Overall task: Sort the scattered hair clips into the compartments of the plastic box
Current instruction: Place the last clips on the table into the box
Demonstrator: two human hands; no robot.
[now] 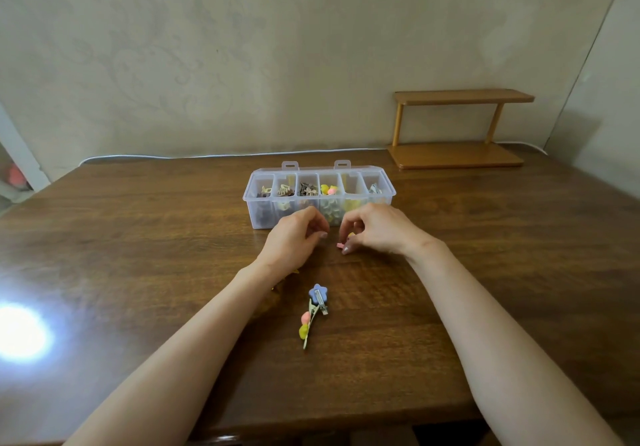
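a clear plastic box (318, 199) stands on the counter just beyond both sets of fingers, its lid folded back. its six compartments run in a row and hold, from the left, dark brown clips, cream claw clips, brown and pink ones, yellow, pink and green ones, yellow ones, and greyish ones. a small pink clip (340, 245), with a yellow bit beside it, is pinched at the tips of the right fingers (347, 248), low on the counter. nearer than the left fingers (322, 235) lies a blue flower clip (318, 293), touching a pink and yellow tulip clip (305, 324).
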